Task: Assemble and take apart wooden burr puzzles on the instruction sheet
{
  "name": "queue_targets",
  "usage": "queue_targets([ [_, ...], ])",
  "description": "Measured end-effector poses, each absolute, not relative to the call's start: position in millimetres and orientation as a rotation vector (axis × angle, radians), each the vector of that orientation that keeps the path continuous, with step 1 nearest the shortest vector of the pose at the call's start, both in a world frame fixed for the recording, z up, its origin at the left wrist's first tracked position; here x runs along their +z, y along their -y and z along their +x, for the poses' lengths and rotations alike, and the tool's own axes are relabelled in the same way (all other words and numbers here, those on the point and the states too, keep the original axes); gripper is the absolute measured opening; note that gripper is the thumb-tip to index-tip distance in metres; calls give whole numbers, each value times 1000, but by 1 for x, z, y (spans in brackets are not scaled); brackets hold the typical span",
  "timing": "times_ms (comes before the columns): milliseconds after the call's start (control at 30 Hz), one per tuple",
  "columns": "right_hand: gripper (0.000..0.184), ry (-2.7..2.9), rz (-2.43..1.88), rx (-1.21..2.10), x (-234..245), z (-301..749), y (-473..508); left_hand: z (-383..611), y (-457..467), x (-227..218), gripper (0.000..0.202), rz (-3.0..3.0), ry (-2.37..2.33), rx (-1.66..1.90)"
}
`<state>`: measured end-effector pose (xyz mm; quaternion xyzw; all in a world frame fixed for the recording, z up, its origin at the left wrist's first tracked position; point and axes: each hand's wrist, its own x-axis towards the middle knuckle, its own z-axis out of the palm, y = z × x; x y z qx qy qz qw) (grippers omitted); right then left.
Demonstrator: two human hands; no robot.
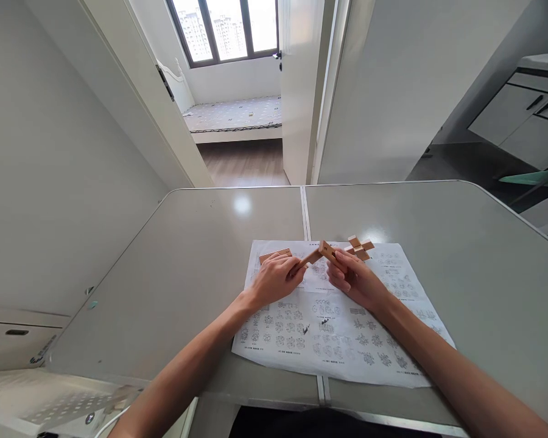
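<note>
My left hand is closed on a notched wooden puzzle piece that points up to the right. My right hand pinches a second wooden piece, a block with a dark slot, between thumb and fingers. The tips of the two pieces meet or overlap; I cannot tell whether they interlock. Behind my left hand, another wooden bar lies on the paper. Just beyond my right hand rests a cross-shaped group of wooden pieces. Beneath everything is a white instruction sheet printed with small line diagrams.
The sheet lies on a grey table with a metal seam across its middle. Past the far edge, an open door shows a bed under a window. A white cabinet stands at the far right.
</note>
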<state>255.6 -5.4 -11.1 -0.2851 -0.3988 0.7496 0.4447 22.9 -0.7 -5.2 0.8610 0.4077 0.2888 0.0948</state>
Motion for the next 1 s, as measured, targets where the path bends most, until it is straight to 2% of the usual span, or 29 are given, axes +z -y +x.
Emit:
queue_targets([
  [300, 34, 1583, -886, 1508, -10, 243, 20, 20, -1, -8, 26, 2539, -1377, 920],
  [500, 34, 1890, -998, 1128, -11, 244, 20, 21, -2, -10, 24, 2527, -1462, 900],
  [1000, 30, 2114, -1054, 656, -18, 247, 16, 21, -3, -12, 10, 2478, -1559, 881],
])
